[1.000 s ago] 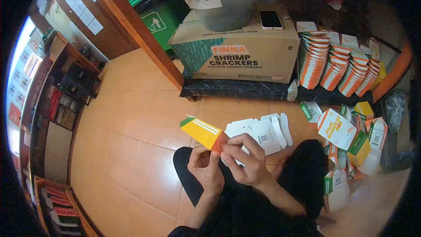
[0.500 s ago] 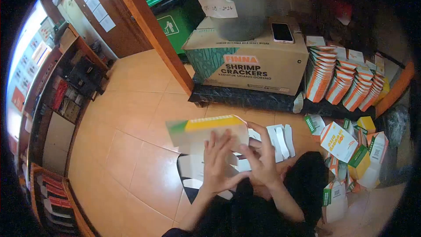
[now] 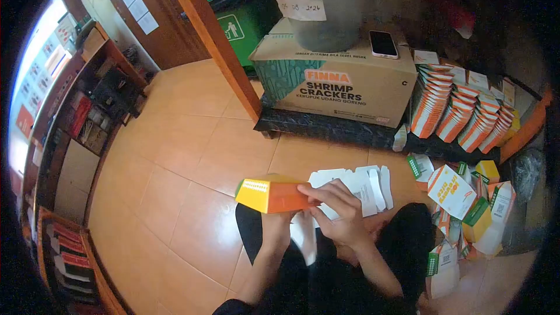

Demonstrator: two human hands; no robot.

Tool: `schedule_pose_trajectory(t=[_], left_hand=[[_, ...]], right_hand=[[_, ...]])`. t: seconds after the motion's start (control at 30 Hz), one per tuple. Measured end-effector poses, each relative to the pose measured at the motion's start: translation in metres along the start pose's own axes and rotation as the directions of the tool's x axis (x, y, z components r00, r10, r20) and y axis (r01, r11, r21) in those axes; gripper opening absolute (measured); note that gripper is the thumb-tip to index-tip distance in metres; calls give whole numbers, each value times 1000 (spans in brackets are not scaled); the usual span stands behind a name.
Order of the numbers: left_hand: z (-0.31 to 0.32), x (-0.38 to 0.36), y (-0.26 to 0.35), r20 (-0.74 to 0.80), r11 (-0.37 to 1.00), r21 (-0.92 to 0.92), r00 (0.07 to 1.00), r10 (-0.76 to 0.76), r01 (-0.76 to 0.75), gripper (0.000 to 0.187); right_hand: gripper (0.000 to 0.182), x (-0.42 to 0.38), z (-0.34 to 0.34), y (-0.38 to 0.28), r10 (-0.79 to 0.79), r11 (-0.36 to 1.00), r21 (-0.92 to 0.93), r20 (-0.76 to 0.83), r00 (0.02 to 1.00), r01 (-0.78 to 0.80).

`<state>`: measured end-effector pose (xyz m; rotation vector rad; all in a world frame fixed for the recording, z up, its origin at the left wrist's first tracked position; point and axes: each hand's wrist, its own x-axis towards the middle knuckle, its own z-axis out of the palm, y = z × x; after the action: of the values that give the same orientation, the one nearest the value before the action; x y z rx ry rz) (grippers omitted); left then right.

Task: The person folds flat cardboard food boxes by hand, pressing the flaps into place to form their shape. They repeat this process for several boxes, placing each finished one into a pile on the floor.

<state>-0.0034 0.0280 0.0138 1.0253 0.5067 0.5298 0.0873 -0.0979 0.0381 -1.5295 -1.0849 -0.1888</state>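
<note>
A partly folded carton (image 3: 274,194) with yellow and orange sides is held up between my hands, above my lap. My left hand (image 3: 279,226) is under and behind it, its fingers hidden by the carton. With thumb and fingers, my right hand (image 3: 341,210) pinches the carton's right end. A white flap hangs below, between the two hands. Just beyond my right hand, flat white carton blanks (image 3: 370,189) lie overlapping on the floor.
Folded cartons (image 3: 452,189) lie heaped on the floor at the right. Stacked cartons (image 3: 431,102) stand on the low black shelf (image 3: 332,130) beside a cardboard box (image 3: 338,84) bearing a phone (image 3: 383,44) and a tub (image 3: 326,29). A wooden post (image 3: 219,46) rises near the green bin (image 3: 248,29).
The carton has turned from a wide open sheet to a narrower folded shape with its orange side showing. My left hand has moved beneath it, and my right hand now pinches its end.
</note>
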Motion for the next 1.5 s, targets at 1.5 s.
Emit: schedule_pose_trajectory(t=[1.5], left_hand=[[1, 1, -13, 641, 7, 585, 468, 608, -811, 46]], right_hand=[[21, -4, -5, -5, 507, 862, 130, -190, 840, -491]])
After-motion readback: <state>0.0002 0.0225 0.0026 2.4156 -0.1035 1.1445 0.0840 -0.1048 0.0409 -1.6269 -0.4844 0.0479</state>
